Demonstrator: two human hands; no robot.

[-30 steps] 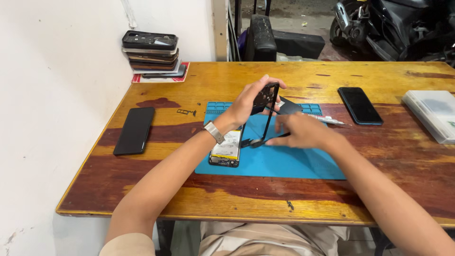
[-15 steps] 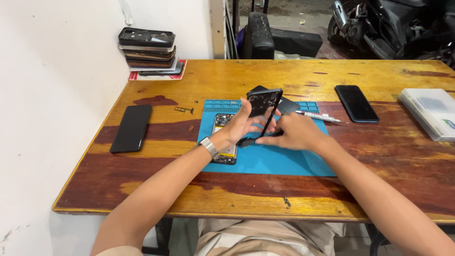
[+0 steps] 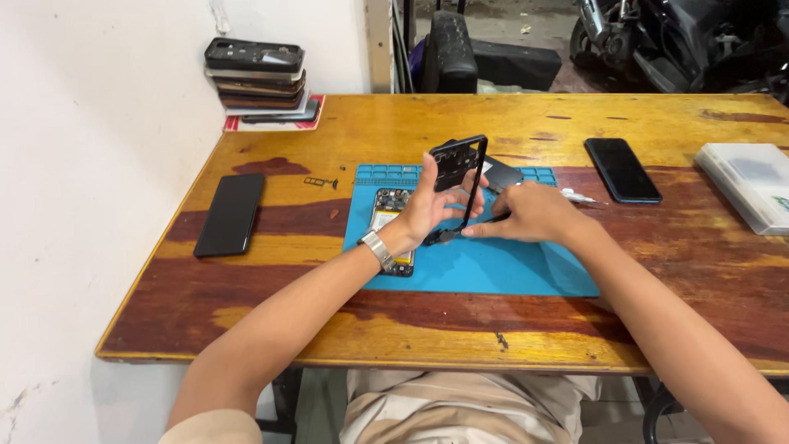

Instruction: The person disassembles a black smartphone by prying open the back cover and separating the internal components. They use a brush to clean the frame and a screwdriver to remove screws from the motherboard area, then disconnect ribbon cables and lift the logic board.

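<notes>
- The left hand (image 3: 431,210) is gripping a black phone frame (image 3: 457,177) from behind, fingers curled round its edge and thumb pressing at its side, holding it tilted on end above the mat.
- The right hand (image 3: 534,214) is pinching the lower end of the frame, fingertips (image 3: 472,232) drawn close together where the frame is meeting the mat; whether a small tool is lying between them I cannot tell.
- A silver wristwatch (image 3: 378,248) is sitting on the left wrist.
- Just under the left wrist, an opened phone (image 3: 391,215) is lying flat on the blue work mat (image 3: 493,267), its inner parts showing.
- A dark flat piece (image 3: 501,174) is resting on the mat just behind the frame.
- Further out on the wooden table (image 3: 493,329), a black phone (image 3: 230,214) is lying to the left and another black phone (image 3: 622,169) to the right, both well apart from the hands.
- A white flat box (image 3: 744,182) is sitting at the right edge.
- A stack of phones (image 3: 259,78) is standing at the far left corner by the wall.
</notes>
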